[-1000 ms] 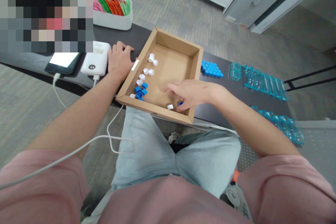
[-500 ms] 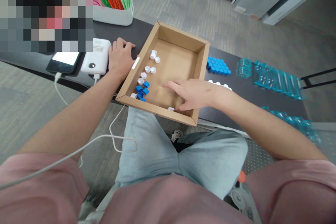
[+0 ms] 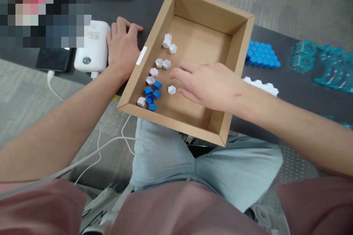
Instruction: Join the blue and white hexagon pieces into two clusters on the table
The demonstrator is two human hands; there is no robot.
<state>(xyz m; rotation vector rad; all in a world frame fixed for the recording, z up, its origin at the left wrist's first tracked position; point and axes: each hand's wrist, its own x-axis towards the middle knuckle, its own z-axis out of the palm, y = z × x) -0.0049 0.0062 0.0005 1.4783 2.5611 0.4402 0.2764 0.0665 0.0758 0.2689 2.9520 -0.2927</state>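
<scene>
A shallow cardboard box [image 3: 239, 47] sits on a dark table, overhanging its near edge. Inside along its left side lie several white hexagonal pieces [image 3: 166, 64] and several blue ones [image 3: 152, 94]. My right hand [image 3: 209, 84] reaches into the box with fingers stretched flat, fingertips beside a single white piece [image 3: 171, 89]. My left hand [image 3: 122, 49] rests flat on the table against the box's left wall, fingers apart, holding nothing.
A white power bank [image 3: 89, 46] and a dark phone [image 3: 52, 59] lie left of my left hand, with white cables [image 3: 91, 156] hanging down. Right of the box are a blue hexagon cluster [image 3: 261, 55], a white one [image 3: 261, 86] and teal clear parts [image 3: 325, 66].
My right hand slid from the box's near right corner toward the left, now by the white and blue pieces. The view moved closer and lower. The left hand stayed put.
</scene>
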